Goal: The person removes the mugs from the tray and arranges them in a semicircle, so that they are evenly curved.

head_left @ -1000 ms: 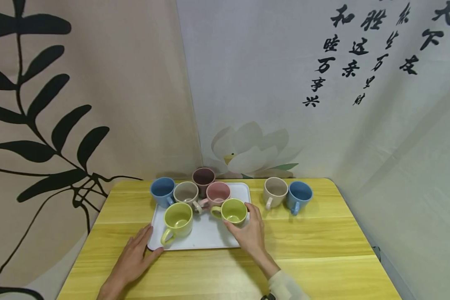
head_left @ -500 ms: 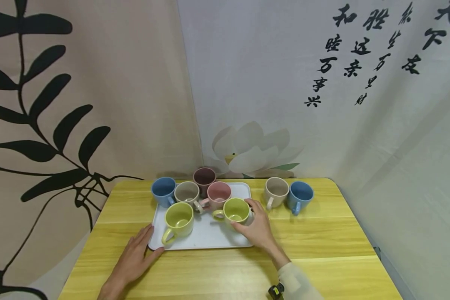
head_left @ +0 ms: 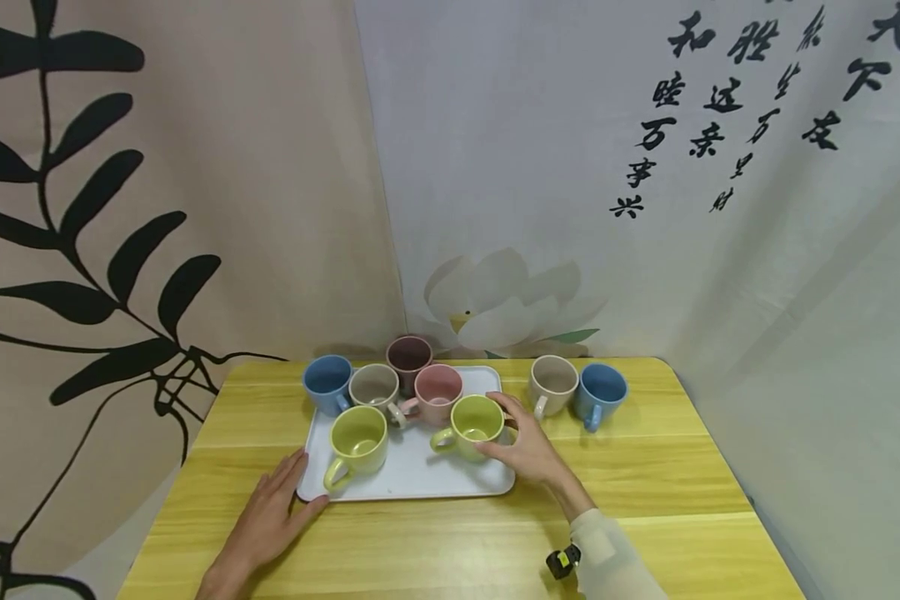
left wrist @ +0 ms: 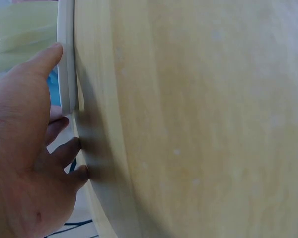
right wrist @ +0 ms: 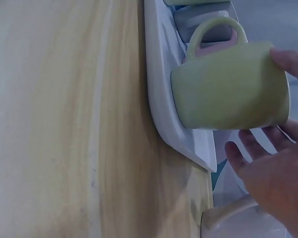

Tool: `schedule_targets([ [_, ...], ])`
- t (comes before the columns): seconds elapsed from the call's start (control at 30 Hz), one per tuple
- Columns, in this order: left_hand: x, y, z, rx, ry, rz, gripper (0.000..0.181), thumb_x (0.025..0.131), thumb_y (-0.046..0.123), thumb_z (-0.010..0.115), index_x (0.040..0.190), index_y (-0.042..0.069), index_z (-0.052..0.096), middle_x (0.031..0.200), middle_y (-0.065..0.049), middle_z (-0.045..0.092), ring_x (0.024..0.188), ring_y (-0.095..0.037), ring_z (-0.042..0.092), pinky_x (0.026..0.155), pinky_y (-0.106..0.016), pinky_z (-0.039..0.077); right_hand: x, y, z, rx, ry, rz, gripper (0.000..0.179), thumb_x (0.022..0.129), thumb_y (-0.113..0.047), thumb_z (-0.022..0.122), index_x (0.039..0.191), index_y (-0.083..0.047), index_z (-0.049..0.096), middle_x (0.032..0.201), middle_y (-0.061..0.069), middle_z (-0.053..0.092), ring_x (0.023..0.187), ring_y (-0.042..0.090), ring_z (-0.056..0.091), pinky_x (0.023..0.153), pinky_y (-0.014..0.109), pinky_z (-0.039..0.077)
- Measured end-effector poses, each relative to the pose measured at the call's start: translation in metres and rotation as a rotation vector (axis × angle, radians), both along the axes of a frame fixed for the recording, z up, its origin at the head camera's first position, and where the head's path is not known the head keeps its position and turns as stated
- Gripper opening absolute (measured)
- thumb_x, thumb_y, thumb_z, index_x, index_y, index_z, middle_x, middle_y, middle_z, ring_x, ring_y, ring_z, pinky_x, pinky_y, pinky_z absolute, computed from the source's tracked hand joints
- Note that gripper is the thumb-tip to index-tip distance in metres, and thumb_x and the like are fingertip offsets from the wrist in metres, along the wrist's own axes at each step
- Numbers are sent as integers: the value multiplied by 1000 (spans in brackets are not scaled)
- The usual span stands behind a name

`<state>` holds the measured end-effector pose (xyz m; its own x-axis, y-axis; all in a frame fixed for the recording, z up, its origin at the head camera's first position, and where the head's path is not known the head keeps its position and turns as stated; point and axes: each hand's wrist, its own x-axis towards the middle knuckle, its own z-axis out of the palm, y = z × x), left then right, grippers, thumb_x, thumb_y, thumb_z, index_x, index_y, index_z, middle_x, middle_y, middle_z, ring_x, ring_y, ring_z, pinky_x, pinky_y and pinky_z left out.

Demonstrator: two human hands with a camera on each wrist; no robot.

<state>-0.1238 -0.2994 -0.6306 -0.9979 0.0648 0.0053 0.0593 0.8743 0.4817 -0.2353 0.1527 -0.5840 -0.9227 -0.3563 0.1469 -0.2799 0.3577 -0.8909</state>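
Nearby, the left hand [head_left: 264, 518] rests straight-fingered against the left corner of a smooth white rectangular tray [head_left: 412, 471]. The right hand [head_left: 525, 446] grips a glossy yellow-green round mug [head_left: 471, 427] at the tray's right end; a second yellow-green mug [head_left: 358, 439] stands left. Behind cluster four more: one pink mug [head_left: 437, 393], one grey-beige mug [head_left: 375, 388], one blue mug [head_left: 326, 384], one plum mug [head_left: 409, 358]. Right of the tray, two glossy mugs, cream [head_left: 552, 387] and blue [head_left: 600, 393], stand on the wood-grained table [head_left: 645, 508].

On the tray [head_left: 414, 477], the beige mug [head_left: 373, 387] and pink mug [head_left: 438, 390] hide the base of the plum mug [head_left: 409, 358] behind; the left wrist view cuts off 1 blurred green mug [left wrist: 21, 35] there.
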Motion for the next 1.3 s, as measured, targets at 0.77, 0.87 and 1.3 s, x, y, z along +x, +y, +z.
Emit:
schedule_targets([
  [0.77, 41, 22, 5, 5, 19, 39, 92, 97, 64, 61, 162, 5, 33, 168, -20, 33, 153, -48, 32, 119, -77, 25, 88, 4, 6, -131, 249, -323, 59, 89, -20, 84, 141, -14, 58, 141, 7, 61, 128, 34, 59, 103, 45, 58],
  [0.87, 46, 24, 5, 10, 25, 43, 92, 97, 63, 62, 162, 5, 33, 168, -20, 33, 153, -48, 32, 119, -77, 25, 102, -2, 8, -152, 272, -292, 56, 89, -17, 83, 139, -12, 59, 140, 8, 62, 126, 33, 61, 102, 39, 60],
  [1.3, 55, 29, 4, 17, -1, 58, 92, 97, 65, 60, 162, 6, 31, 170, -20, 31, 155, -49, 29, 120, -77, 22, 134, -34, -1, -160, 313, -263, 55, 84, -9, 86, 134, -6, 62, 131, 12, 66, 118, 21, 63, 95, 34, 61],
])
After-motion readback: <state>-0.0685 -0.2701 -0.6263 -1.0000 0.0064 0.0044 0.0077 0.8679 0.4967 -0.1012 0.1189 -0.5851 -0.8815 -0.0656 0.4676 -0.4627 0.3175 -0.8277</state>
